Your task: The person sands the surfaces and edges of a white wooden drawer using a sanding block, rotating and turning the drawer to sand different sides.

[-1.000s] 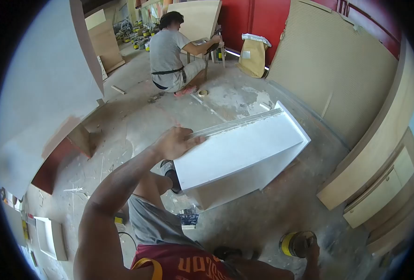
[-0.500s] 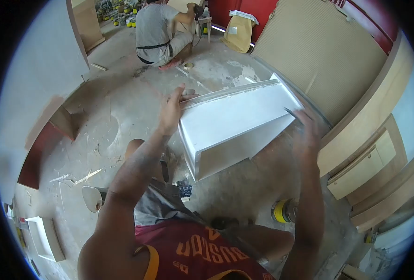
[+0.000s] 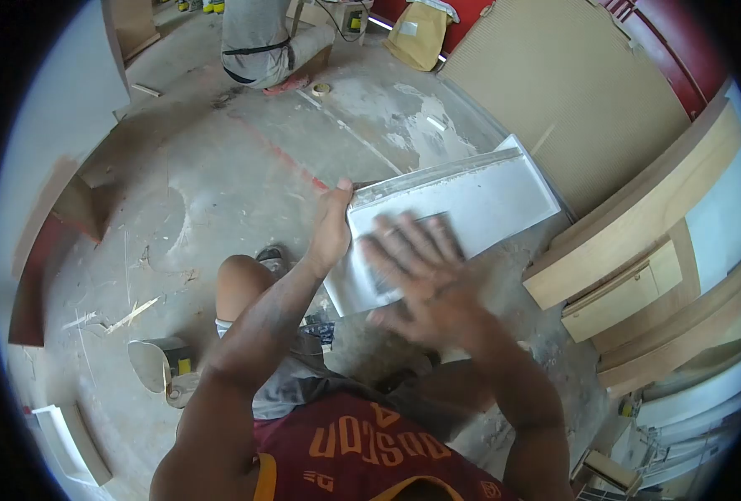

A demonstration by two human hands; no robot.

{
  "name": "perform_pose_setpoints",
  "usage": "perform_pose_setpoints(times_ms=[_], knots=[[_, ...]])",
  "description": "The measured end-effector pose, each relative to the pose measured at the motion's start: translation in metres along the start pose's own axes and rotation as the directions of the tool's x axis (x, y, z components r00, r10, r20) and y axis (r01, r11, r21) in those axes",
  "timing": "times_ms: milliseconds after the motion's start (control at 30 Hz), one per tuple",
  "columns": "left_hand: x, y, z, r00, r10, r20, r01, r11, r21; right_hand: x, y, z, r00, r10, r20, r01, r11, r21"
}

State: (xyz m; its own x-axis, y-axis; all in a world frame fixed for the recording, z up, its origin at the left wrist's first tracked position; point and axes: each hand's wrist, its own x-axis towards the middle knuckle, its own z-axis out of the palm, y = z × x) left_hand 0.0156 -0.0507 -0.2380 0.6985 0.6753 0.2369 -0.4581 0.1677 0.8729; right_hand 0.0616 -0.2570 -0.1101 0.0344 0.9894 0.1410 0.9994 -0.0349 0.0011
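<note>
A white drawer-like box (image 3: pixel 504 192) is tilted in front of me, its long painted panel facing up. My left hand (image 3: pixel 333 224) is closed on the box's left end, its thumb at the top edge. My right hand (image 3: pixel 421 271), blurred by motion, lies with fingers spread over the left part of the panel. Under those fingers is a dark grey sheet of sandpaper (image 3: pixel 439 224), pressed flat to the panel and partly hidden by the hand.
A co-worker (image 3: pixel 258 42) crouches at the back. Large cardboard (image 3: pixel 579 100) and curved wooden panels (image 3: pixel 638 209) stand on the right. A cut-open container (image 3: pixel 157 363) and a small white tray-like piece (image 3: pixel 74 442) are on the left. Wood scraps (image 3: pixel 132 313) lie on the floor.
My right hand has moved left from the box's right end onto the panel, laying the sandpaper flat. The box has tipped and shifted slightly right, with my left hand still on it.
</note>
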Motion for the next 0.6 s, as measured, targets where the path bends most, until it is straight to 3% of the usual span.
perform_pose_setpoints(times_ms=[100,133,233,267,300,333,367,433,467,533,600], knots=[[0.0,-0.042,-0.022,0.996,0.088,-0.022,-0.078,0.956,0.284,-0.004,0.019,-0.004,0.996,-0.075,0.039,0.071,0.991,0.113],[-0.002,-0.053,-0.024,0.989,0.124,-0.075,-0.092,0.936,0.339,-0.013,0.05,-0.004,0.998,0.024,0.05,-0.027,0.998,0.055],[-0.009,0.003,-0.016,0.951,0.234,0.204,-0.304,0.571,0.762,-0.06,0.153,0.002,0.916,0.395,-0.067,-0.397,0.917,-0.036],[-0.006,0.014,-0.008,0.997,0.059,0.047,-0.075,0.82,0.568,-0.059,0.146,0.003,0.908,0.414,-0.07,-0.417,0.908,-0.043],[-0.005,0.015,-0.005,0.984,-0.17,-0.059,0.179,0.938,0.296,-0.053,0.13,0.013,0.944,0.313,-0.1,-0.316,0.949,-0.018],[-0.004,-0.007,-0.014,0.984,-0.173,-0.043,0.178,0.939,0.294,-0.038,0.108,0.023,0.969,0.207,-0.138,-0.209,0.978,0.0],[-0.006,-0.042,-0.033,0.997,0.044,-0.062,-0.01,0.885,0.465,-0.012,0.046,0.0,0.989,0.147,-0.011,-0.148,0.988,-0.052],[0.0,-0.057,-0.032,0.964,0.265,0.004,-0.214,0.771,0.6,-0.007,0.002,0.004,0.995,-0.021,-0.095,0.028,0.997,0.071],[-0.003,-0.043,-0.026,0.989,0.108,-0.099,-0.059,0.913,0.405,-0.013,0.008,0.004,0.995,0.01,-0.103,-0.003,0.998,0.066],[-0.001,-0.019,-0.012,0.988,-0.069,-0.141,0.093,0.981,0.169,-0.022,0.044,0.003,0.995,-0.077,-0.067,0.081,0.995,0.061],[0.0,-0.001,-0.006,0.976,-0.207,-0.067,0.205,0.978,-0.038,-0.037,0.112,-0.009,0.987,0.147,-0.071,-0.135,0.979,0.154]])
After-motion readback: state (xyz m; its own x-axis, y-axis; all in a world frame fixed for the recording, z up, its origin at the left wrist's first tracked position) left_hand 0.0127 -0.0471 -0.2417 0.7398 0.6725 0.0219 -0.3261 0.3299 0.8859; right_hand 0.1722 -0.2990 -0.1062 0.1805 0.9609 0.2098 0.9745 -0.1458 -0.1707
